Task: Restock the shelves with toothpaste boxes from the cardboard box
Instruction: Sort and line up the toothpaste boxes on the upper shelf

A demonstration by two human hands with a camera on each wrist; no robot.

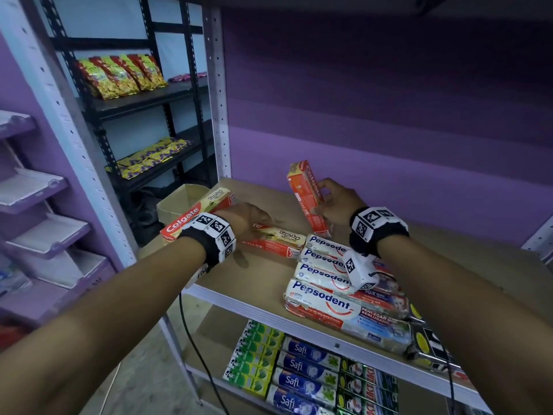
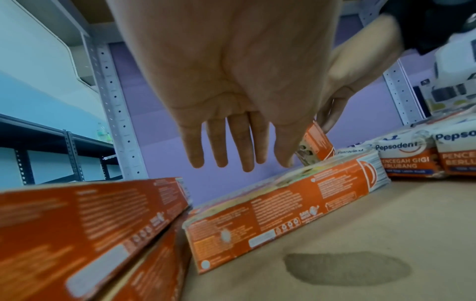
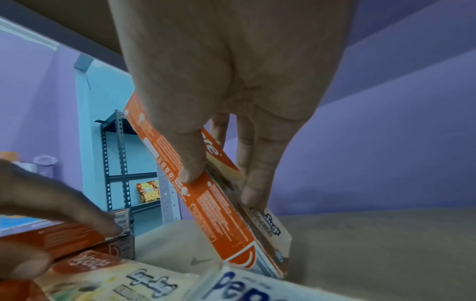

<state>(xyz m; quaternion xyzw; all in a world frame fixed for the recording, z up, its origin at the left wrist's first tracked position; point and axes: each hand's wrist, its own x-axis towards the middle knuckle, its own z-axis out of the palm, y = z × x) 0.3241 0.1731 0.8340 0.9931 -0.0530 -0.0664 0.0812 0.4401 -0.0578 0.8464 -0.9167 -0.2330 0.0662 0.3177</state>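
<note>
My right hand (image 1: pixel 326 202) pinches a red Colgate box (image 1: pixel 305 196) between thumb and fingers (image 3: pixel 257 179), tilted on end with its lower end on the brown shelf board (image 1: pixel 257 283). In the right wrist view that Colgate box (image 3: pixel 226 220) stands just behind the Pepsodent packs (image 1: pixel 329 280). My left hand (image 1: pixel 254 223) is flat with straight fingers (image 2: pixel 239 146) over a Colgate box lying on the shelf (image 1: pixel 275 241). Its fingertips touch another Colgate box (image 1: pixel 194 214) stacked at the shelf's left edge. The open cardboard box (image 1: pixel 179 202) sits low behind that edge.
Wrapped Pepsodent packs fill the shelf's front right. The lower shelf holds Safi boxes (image 1: pixel 305 366) and green boxes (image 1: pixel 254 354). A black rack with snack bags (image 1: pixel 119 76) stands at the back left, purple trays (image 1: pixel 45 187) at far left. A cable (image 1: pixel 194 339) hangs below my left wrist.
</note>
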